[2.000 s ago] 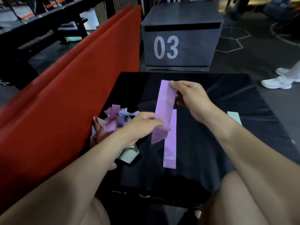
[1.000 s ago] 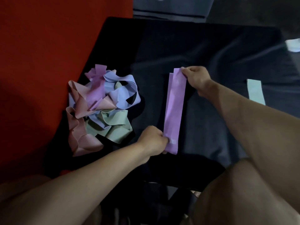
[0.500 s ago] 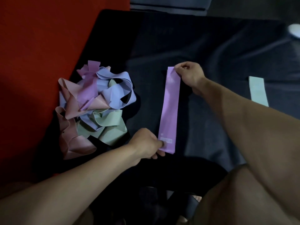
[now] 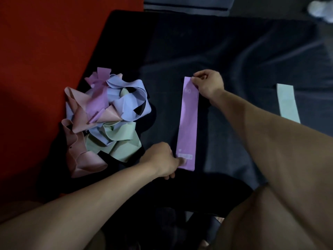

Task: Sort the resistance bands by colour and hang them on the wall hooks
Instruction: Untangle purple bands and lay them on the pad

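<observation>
A purple resistance band (image 4: 188, 123) lies flat and lengthwise on the black cloth (image 4: 234, 56). My right hand (image 4: 208, 85) pinches its far end. At its near end, my left hand (image 4: 160, 160) presses a fingertip on the white label. A tangled pile of bands (image 4: 106, 120) in pink, purple, blue and green sits at the left of the cloth. One pale green band (image 4: 287, 102) lies flat at the right, partly hidden by my right forearm.
A red padded surface (image 4: 45, 51) borders the cloth on the left. A grey box edge (image 4: 185, 5) is at the top. A white shoe (image 4: 319, 10) shows at the top right. My knees are at the bottom of the view.
The purple band, held up in the air two seconds ago, now lies flat on top of the other purple band. My view has tilted down toward the cloth.
</observation>
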